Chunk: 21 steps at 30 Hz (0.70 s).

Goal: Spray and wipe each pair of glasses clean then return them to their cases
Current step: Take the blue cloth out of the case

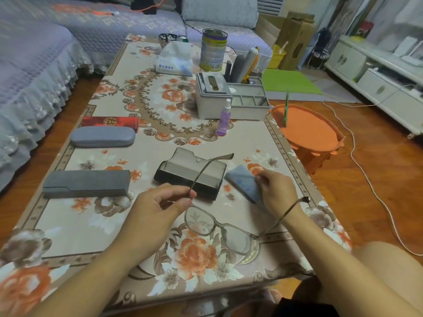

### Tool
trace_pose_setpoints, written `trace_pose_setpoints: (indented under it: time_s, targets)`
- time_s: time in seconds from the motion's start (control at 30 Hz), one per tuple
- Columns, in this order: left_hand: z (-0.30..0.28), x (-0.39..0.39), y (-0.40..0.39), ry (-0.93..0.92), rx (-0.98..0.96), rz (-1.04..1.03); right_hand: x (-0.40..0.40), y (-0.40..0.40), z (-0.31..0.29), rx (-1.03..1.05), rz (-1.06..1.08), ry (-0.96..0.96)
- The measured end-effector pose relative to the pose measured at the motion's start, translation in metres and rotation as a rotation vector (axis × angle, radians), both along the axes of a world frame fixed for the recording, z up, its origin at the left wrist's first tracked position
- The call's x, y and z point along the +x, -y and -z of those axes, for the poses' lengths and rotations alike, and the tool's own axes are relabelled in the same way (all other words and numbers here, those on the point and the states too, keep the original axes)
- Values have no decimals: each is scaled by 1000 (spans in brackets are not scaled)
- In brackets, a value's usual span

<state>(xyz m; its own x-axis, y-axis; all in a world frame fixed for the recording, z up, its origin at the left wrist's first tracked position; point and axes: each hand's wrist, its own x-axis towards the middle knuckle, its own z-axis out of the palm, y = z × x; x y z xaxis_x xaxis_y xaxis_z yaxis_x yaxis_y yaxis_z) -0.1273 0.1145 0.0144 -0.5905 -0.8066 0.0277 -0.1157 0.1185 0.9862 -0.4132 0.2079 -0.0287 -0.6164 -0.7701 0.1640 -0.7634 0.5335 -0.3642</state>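
Note:
My left hand (160, 204) pinches a pair of thin grey-framed glasses (219, 227) at the hinge of one temple, holding them above the table with both temples unfolded. My right hand (278, 191) grips a blue-grey cleaning cloth (245, 181) that lies on the table to the right of an open dark glasses case (192, 175). A purple spray bottle (224, 117) stands upright behind the case. Three closed cases lie at the left: a red one (109, 122), a rounded grey one (103, 136) and a flat dark grey one (87, 184).
A floral cloth covers the table (96, 225). At the back stand a grey tissue-box organiser (215, 97), a tissue pack (175, 59) and a tin can (213, 49). An orange stool (309, 131) sits by the right edge; sofas border the left and far sides.

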Motion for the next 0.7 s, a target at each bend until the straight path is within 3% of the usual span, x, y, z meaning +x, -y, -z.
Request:
trace_pose_setpoints:
  time_s: [0.13, 0.2, 0.3, 0.4, 0.47, 0.6, 0.63, 0.7]
  targets:
    - [0, 1, 0, 3, -7, 4, -21, -13, -4, 87, 111, -93]
    - [0, 1, 0, 8, -13, 3, -13, -16, -8, 57, 44, 28]
    - [-1, -2, -1, 16, -11, 15, 6, -16, -3, 174, -111, 162]
    - [-1, -2, -2, 18, -15, 21, 8, -14, 3, 191, -62, 173]
    - [0, -1, -2, 14, -13, 13, 8, -15, -8, 110, -34, 243]
    - [2, 3, 1, 7, -2, 0, 11, -19, -53, -194, 87, 633]
    - [2, 4, 2, 9, 0, 1, 9, -23, -57, -166, 112, 665]
    - [1, 4, 3, 13, 5, 1, 5, -35, -57, 162, 115, 514]
